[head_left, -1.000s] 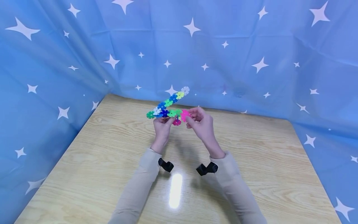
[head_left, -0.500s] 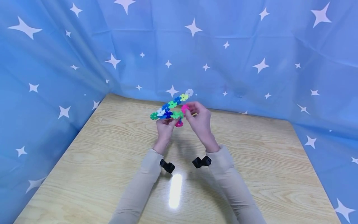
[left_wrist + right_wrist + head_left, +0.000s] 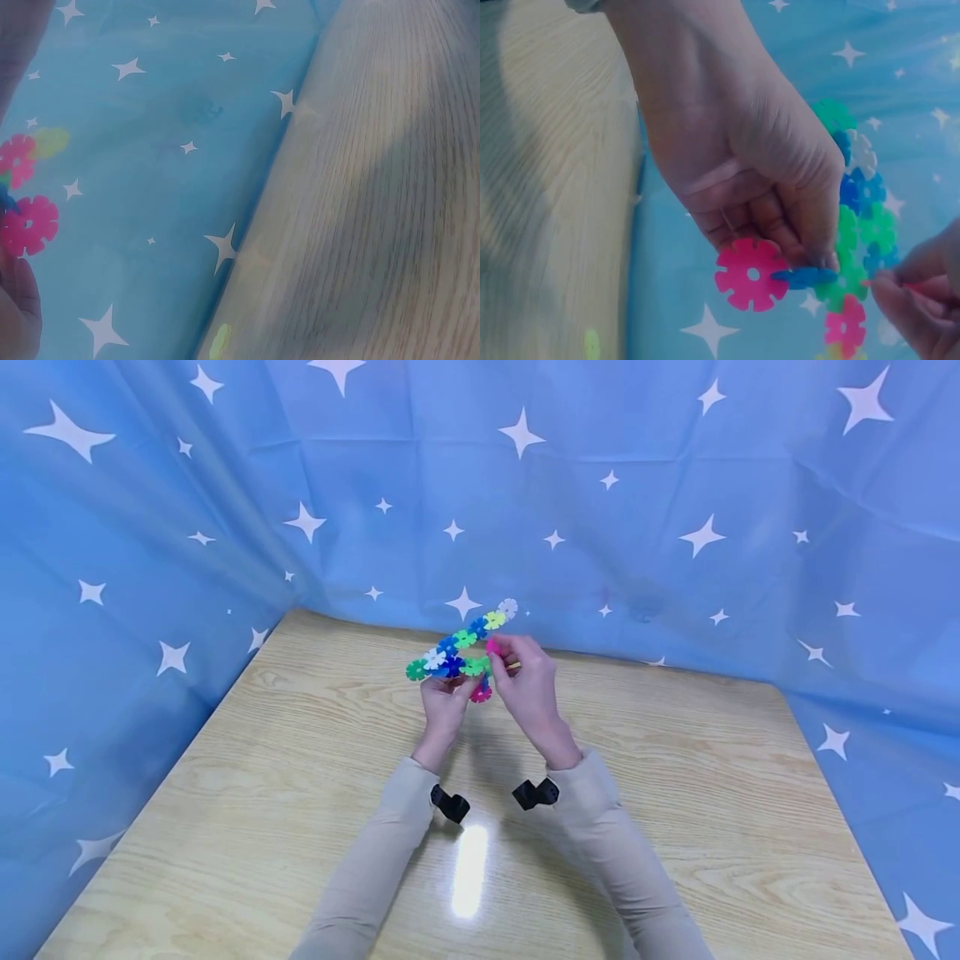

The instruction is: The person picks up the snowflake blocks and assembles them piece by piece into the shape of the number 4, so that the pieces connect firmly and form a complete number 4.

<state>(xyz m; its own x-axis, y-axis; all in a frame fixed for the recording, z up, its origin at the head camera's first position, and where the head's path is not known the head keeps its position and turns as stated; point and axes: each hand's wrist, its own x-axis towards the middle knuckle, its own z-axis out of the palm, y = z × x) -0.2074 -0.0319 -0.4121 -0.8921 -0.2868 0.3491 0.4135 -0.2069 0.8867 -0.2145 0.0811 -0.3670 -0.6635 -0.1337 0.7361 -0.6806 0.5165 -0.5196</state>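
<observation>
A chain of interlocked flower-shaped plastic discs, with dark blue (image 3: 453,666), green (image 3: 473,667) and white (image 3: 434,658) ones among them, is held above the table. My left hand (image 3: 444,703) grips its lower row between thumb and fingers. My right hand (image 3: 529,681) pinches a pink disc (image 3: 493,646) beside the chain's right part; the right wrist view shows this disc edge-on near the green discs (image 3: 843,281). A blue disc (image 3: 804,277) carries another pink disc (image 3: 742,278) off to one side. My right fingers partly hide the row's end in the head view.
The wooden table (image 3: 300,827) lies under both forearms, with a bright reflection near the front. A blue curtain (image 3: 637,568) with white stars hangs behind and along the sides. Black wrist cameras (image 3: 450,804) sit at the cuffs.
My right hand has shifted left and slightly up, bringing the pink disc close to the chain and turning it more edge-on. My left hand and the chain have moved slightly right.
</observation>
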